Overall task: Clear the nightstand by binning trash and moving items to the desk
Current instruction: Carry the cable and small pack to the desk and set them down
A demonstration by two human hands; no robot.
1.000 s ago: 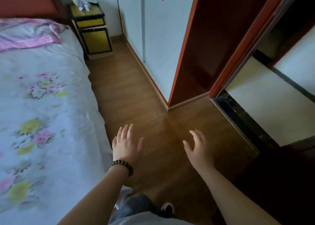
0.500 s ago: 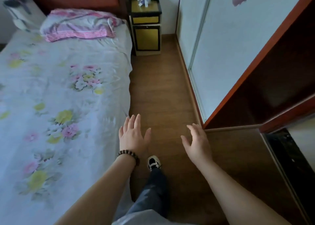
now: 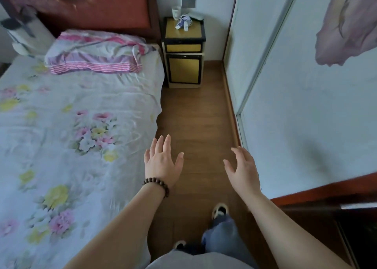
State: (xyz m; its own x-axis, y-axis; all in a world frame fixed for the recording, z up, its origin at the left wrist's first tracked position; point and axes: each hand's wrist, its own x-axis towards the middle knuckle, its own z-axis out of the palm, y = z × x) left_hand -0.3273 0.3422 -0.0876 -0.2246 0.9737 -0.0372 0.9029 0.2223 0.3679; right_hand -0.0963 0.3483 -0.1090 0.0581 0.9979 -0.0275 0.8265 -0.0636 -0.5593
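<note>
A yellow and black nightstand (image 3: pixel 183 50) stands at the far end of the aisle, beside the bed's headboard. On its top lie a tangle of white cable with small white plugs (image 3: pixel 183 23), a white cup (image 3: pixel 176 13) at the back left and a pale flat item (image 3: pixel 196 16) at the back right. My left hand (image 3: pixel 163 162), with a bead bracelet on the wrist, and my right hand (image 3: pixel 243 170) are held out in front of me over the wooden floor, both empty with fingers spread. They are well short of the nightstand.
A bed (image 3: pixel 71 136) with a floral sheet and striped pillow (image 3: pixel 95 54) fills the left. White sliding wardrobe doors (image 3: pixel 295 95) line the right. A narrow strip of wooden floor (image 3: pixel 195 115) runs between them to the nightstand. My shoes and legs show below.
The view has swung left and moved forward down the aisle. The nightstand is now nearer and more central. Both hands stay open and empty in front of me.
</note>
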